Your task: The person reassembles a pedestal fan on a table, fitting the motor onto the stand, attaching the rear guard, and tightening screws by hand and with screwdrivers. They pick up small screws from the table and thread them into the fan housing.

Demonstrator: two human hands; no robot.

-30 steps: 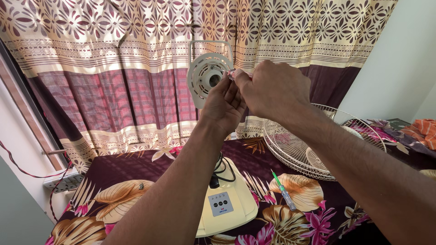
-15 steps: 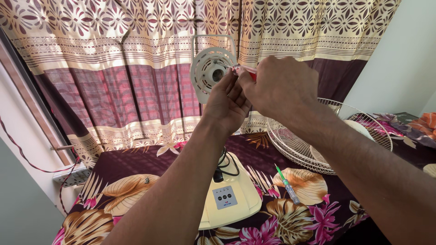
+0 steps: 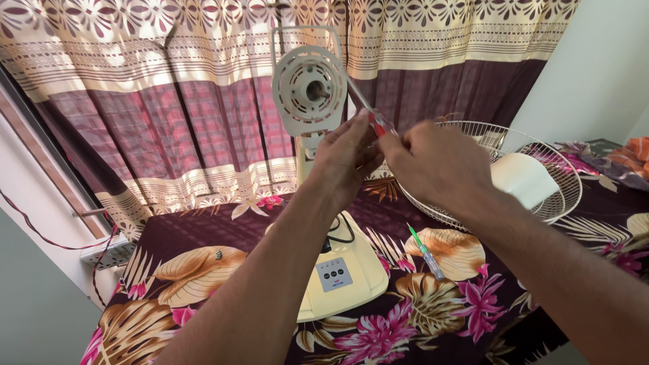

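Observation:
A cream stand fan with its grille and blades off stands on the flowered cloth; its round motor housing [image 3: 309, 86] faces me and its base [image 3: 341, 274] has a small button panel. My left hand [image 3: 345, 155] and my right hand [image 3: 436, 162] meet just below and right of the housing. Both pinch a screwdriver [image 3: 370, 115] with a red handle, whose metal shaft slants up toward the housing's right edge.
A wire fan grille [image 3: 534, 145] lies at the right on the cloth with a white fan blade [image 3: 524, 179] in it. A green-handled tester screwdriver [image 3: 424, 251] lies beside the base. A small screw [image 3: 218, 255] rests at left. Patterned curtains [image 3: 169, 101] hang behind.
My hands have dropped lower and to the right of the motor housing, which now shows in full. The screwdriver has become visible between my fingers.

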